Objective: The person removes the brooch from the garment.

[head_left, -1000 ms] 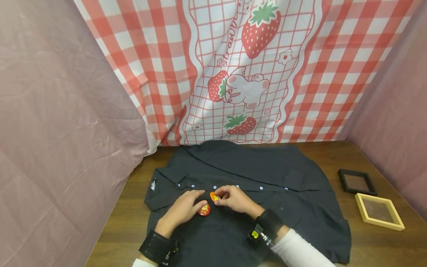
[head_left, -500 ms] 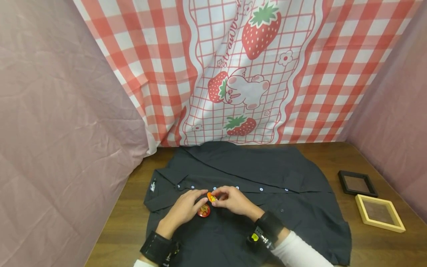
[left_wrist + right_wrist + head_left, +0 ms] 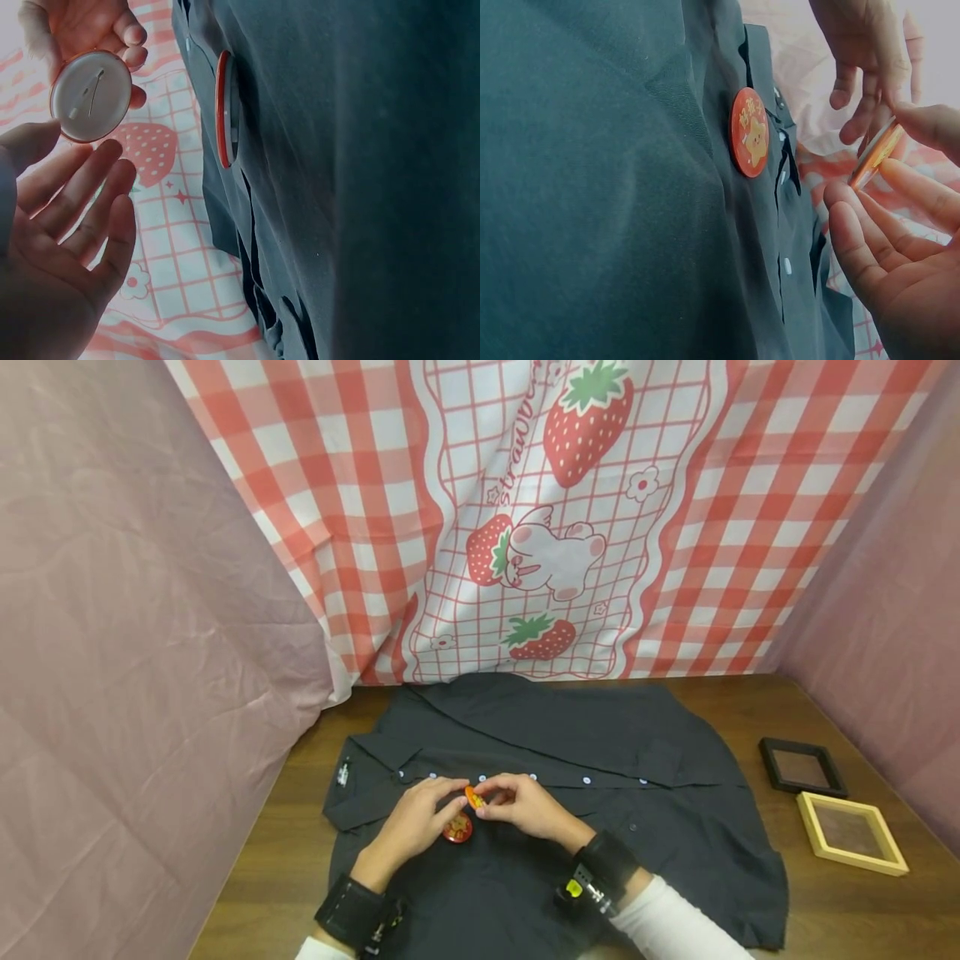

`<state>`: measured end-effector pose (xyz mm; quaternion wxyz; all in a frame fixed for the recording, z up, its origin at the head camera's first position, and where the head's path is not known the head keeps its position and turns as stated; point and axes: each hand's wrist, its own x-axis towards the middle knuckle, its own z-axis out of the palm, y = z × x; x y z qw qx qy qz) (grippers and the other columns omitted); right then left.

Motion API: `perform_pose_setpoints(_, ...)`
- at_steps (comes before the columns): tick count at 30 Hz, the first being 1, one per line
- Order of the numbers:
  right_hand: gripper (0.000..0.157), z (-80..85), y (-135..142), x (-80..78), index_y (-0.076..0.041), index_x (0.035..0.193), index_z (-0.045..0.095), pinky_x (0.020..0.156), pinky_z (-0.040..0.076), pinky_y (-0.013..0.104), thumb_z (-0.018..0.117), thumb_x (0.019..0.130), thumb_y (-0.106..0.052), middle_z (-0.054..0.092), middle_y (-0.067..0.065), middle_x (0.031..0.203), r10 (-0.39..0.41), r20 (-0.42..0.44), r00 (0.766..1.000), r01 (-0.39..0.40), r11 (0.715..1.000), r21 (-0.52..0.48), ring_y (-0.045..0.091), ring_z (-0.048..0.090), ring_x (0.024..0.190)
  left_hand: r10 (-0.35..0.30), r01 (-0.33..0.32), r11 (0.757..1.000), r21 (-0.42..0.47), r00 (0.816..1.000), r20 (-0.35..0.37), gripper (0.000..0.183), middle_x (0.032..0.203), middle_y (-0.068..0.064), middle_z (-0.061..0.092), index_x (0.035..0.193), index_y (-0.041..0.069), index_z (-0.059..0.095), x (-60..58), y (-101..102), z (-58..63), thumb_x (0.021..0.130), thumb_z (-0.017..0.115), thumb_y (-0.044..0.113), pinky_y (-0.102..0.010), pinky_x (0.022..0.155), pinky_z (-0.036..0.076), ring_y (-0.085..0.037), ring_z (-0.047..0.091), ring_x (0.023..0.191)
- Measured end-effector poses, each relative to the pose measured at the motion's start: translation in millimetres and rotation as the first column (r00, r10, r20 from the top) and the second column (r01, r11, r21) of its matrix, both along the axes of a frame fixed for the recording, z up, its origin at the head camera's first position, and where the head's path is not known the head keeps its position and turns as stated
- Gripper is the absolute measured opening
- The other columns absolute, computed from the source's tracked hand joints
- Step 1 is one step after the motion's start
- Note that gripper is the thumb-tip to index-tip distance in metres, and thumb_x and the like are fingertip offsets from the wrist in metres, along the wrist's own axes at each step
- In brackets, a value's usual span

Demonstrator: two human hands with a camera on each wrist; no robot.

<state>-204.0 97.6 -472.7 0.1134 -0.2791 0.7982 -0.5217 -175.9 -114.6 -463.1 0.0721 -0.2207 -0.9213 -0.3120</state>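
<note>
My right hand (image 3: pixel 528 810) pinches an orange pin badge (image 3: pixel 474 797) between thumb and fingers, above the dark shirt (image 3: pixel 510 885). In the left wrist view the badge's white back (image 3: pixel 97 105) faces the camera, with its metal pin (image 3: pixel 96 90) slanting across it. My left hand (image 3: pixel 416 817) is beside the badge, thumb and fingers extended and the fingertips right at its edge. A round red badge (image 3: pixel 457 828) with a yellow star figure is on the shirt, just below the hands. Its printed face (image 3: pixel 750 135) shows in the right wrist view.
The shirt lies spread on a wooden table (image 3: pixel 258 868), its collar (image 3: pixel 375 777) to the left and a row of light buttons across it. A black frame (image 3: pixel 802 789) and a pale wood frame (image 3: pixel 855 862) lie at the right. A strawberry-print cloth (image 3: pixel 540 568) hangs behind.
My right hand has moved the orange badge slightly left, toward my left hand, and the badge has turned more edge-on. The red badge stays on the shirt.
</note>
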Motion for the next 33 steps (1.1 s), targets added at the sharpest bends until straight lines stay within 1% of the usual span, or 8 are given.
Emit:
perform_pose_setpoints(4,0.033,-3.3,1.3,-1.3,-0.002,0.116,0.068,0.068,0.054,0.019,0.073,0.087,-0.017,0.069,0.016,0.11,0.005,-0.005,1.0,-0.005,1.0,-0.022,0.005,0.065,0.081,-0.001,0.004,0.999,0.052,0.998,-0.066,0.028,0.113,-0.001,0.072,0.117,0.012,0.071,-0.2,-0.7,0.5,0.093,0.065,0.025,-0.04,0.091,0.054,-0.019,0.066,0.106)
perform_pose_setpoints(9,0.033,-2.9,2.1,-0.4,-0.002,0.116,0.068,0.068,0.054,0.02,0.073,0.087,-0.016,0.069,0.017,0.11,0.022,-0.016,1.0,-0.023,0.997,-0.076,0.003,0.065,0.082,0.006,0.014,0.992,0.121,0.987,-0.16,0.019,0.106,0.001,0.075,0.108,0.015,0.076,-1.3,-2.3,1.0,0.09,0.069,0.017,-0.037,0.087,0.055,-0.017,0.067,0.1)
perform_pose_setpoints(12,0.031,-2.0,1.6,0.4,0.001,0.113,0.068,0.071,0.055,0.02,0.073,0.087,-0.013,0.065,0.02,0.112,0.017,-0.035,0.999,-0.021,0.993,-0.115,0.004,0.065,0.083,0.012,0.014,0.99,0.139,0.982,-0.186,0.019,0.104,0.001,0.076,0.107,0.015,0.077,-2.5,-2.5,0.3,0.089,0.07,0.017,-0.036,0.086,0.056,-0.016,0.067,0.099)
perform_pose_setpoints(16,0.027,-1.0,-0.3,0.9,0.002,0.11,0.069,0.076,0.056,0.02,0.073,0.086,-0.009,0.062,0.021,0.115,-0.013,-0.039,0.999,0.007,0.987,-0.162,0.007,0.065,0.086,0.026,0.008,0.988,0.153,0.976,-0.217,0.019,0.102,0.0,0.076,0.107,0.015,0.077,-4.6,-1.7,-0.4,0.089,0.07,0.018,-0.036,0.084,0.056,-0.016,0.068,0.097)
perform_pose_setpoints(18,0.026,-0.7,-1.3,0.8,0.002,0.11,0.069,0.077,0.056,0.019,0.072,0.086,-0.008,0.063,0.021,0.114,-0.026,-0.039,0.999,0.018,0.984,-0.178,0.007,0.066,0.087,0.034,0.005,0.987,0.163,0.971,-0.235,0.019,0.101,0.0,0.076,0.106,0.015,0.077,-5.7,-1.3,-0.2,0.089,0.071,0.018,-0.036,0.084,0.056,-0.017,0.069,0.096)
perform_pose_setpoints(22,0.024,-0.8,-1.9,0.6,0.003,0.108,0.07,0.076,0.056,0.019,0.071,0.087,-0.007,0.066,0.023,0.11,-0.035,-0.048,0.998,0.024,0.975,-0.22,0.005,0.067,0.088,0.042,0.003,0.985,0.174,0.966,-0.254,0.018,0.1,0.0,0.076,0.105,0.014,0.077,-7.1,-1.5,0.8,0.088,0.072,0.018,-0.036,0.084,0.056,-0.017,0.069,0.095)
perform_pose_setpoints(27,0.021,-1.7,-1.3,-0.5,0.007,0.106,0.07,0.072,0.057,0.021,0.068,0.088,-0.004,0.069,0.027,0.101,-0.033,-0.061,0.998,0.014,0.958,-0.287,0.002,0.066,0.082,0.068,-0.022,0.983,0.18,0.964,-0.257,0.016,0.096,0.001,0.077,0.102,0.015,0.078,-6.8,-1.0,2.0,0.087,0.072,0.019,-0.035,0.081,0.056,-0.016,0.069,0.09)
perform_pose_setpoints(33,0.02,0.0,0.2,-0.5,0.008,0.106,0.071,0.072,0.057,0.021,0.067,0.089,-0.004,0.07,0.028,0.099,-0.063,-0.026,0.998,0.053,0.955,-0.292,0.003,0.067,0.079,0.101,-0.051,0.979,0.197,0.963,-0.25,0.013,0.088,0.001,0.076,0.097,0.015,0.079,-5.6,0.8,1.4,0.085,0.075,0.019,-0.033,0.075,0.054,-0.015,0.067,0.083)
